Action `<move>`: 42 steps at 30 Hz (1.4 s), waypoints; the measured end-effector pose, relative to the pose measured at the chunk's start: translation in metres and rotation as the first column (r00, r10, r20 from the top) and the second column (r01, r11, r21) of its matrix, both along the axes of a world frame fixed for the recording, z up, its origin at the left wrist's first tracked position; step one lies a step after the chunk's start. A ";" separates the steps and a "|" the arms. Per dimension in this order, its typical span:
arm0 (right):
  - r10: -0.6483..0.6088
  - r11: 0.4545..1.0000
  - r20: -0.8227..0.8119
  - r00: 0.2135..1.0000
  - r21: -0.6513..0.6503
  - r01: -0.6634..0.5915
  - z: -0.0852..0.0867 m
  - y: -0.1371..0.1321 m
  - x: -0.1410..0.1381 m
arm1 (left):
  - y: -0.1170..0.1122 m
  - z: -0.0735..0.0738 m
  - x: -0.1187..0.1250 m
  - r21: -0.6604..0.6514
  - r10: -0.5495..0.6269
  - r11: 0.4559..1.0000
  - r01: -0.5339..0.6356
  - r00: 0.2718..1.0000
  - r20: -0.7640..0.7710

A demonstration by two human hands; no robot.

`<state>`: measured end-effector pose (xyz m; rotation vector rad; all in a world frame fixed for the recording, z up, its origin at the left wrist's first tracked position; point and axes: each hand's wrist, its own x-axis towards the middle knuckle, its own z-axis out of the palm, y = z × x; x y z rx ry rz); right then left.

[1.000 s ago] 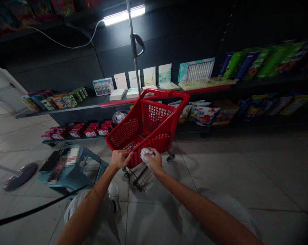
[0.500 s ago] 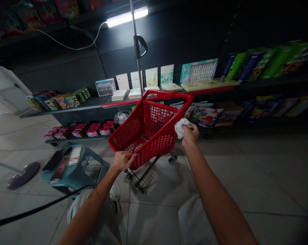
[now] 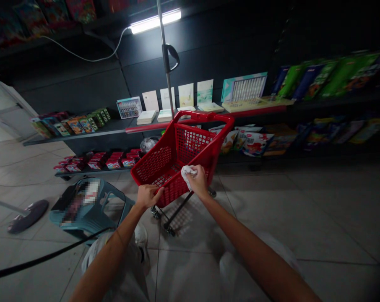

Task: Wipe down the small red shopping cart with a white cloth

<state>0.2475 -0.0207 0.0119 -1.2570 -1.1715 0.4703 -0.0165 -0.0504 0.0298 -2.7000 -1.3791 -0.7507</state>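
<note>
A small red shopping cart (image 3: 160, 161) with a perforated plastic basket stands in front of me on dark wheels. My left hand (image 3: 148, 196) grips the basket's near front corner, thumb pointing along the rim and fingers over the edge. A crumpled white cloth (image 3: 187, 174) is pinched in my right hand (image 3: 199, 180), against the top rim of the basket's near side. Inside the basket I see only its red grid floor and walls.
Behind the cart runs a shelf (image 3: 114, 127) with books, boxed sets and snack bags. A blue-grey plastic stool (image 3: 105, 184) stands at left, near a round-based metal stand (image 3: 29, 216). A metal pole (image 3: 162, 33) rises behind the cart; a black cable (image 3: 51, 255) crosses lower left.
My right hand with the cloth has moved left along the near rim, from near the handle end to mid-side. The left hand stays on the corner; the cart has shifted slightly.
</note>
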 end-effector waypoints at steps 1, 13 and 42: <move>0.016 1.000 0.027 1.000 0.013 -0.017 0.001 -0.003 -0.003 | 0.000 0.001 -0.001 0.008 -0.001 1.000 0.001 1.000 0.001; 0.109 0.992 0.177 0.978 0.036 -0.117 0.007 -0.019 -0.009 | -0.001 -0.004 -0.002 0.057 0.040 0.998 -0.037 0.998 -0.052; 0.343 0.919 0.603 0.721 -0.056 -0.391 0.003 -0.064 -0.042 | -0.006 0.003 0.006 -0.027 0.143 0.989 -0.147 0.984 -0.108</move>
